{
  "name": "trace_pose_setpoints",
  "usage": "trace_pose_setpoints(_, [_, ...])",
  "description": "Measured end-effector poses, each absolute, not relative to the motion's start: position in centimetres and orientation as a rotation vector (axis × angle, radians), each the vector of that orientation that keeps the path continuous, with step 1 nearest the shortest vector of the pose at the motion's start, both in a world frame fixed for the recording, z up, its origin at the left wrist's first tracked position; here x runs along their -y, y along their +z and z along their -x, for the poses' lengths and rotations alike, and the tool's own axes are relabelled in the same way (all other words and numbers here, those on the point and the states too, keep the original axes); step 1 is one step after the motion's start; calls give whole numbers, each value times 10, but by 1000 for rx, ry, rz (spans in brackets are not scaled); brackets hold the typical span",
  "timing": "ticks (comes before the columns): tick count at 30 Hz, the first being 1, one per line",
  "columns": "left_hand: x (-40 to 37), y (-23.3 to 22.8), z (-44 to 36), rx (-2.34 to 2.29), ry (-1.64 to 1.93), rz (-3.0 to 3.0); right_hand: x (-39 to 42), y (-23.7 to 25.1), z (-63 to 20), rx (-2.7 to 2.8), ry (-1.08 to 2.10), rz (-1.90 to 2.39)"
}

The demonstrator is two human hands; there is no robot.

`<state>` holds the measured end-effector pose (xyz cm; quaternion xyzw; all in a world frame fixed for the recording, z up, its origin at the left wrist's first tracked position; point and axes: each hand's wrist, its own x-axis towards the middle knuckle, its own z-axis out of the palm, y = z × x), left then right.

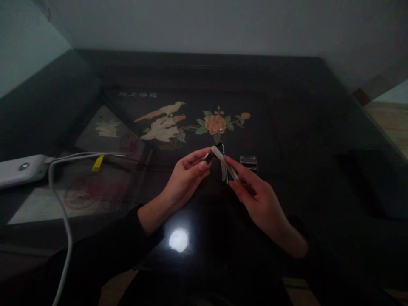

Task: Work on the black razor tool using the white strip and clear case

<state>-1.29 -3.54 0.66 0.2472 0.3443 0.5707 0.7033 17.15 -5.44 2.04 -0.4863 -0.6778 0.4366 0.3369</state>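
Over a dark glass-topped table (pixel 296 127), my left hand (pixel 186 180) pinches a small black piece (pixel 208 157) between thumb and fingers. My right hand (pixel 255 195) grips a white, folding, clip-like tool (pixel 227 166) with a metal part; its upper end meets the black piece at my left fingertips. Both hands hover close together above the table's middle. What exactly the tool is cannot be told in the dim light.
A small clear box (pixel 248 162) stands just behind my right hand. At the far left lies a white power bank (pixel 21 169) with a white cable (pixel 62 204) running toward me. Under the glass is a bird-and-flower inlay (pixel 191 123). A lamp reflection (pixel 179 239) shines near me.
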Motion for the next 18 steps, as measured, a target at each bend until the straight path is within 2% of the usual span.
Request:
trace_pose_setpoints(8, [35,5,14,-787,1280,-513,58,22,-171,1765,1197,1250])
trace_pose_setpoints(18, [31,2,17,-802,1309,-541,60,22,-171,1904,1169,983])
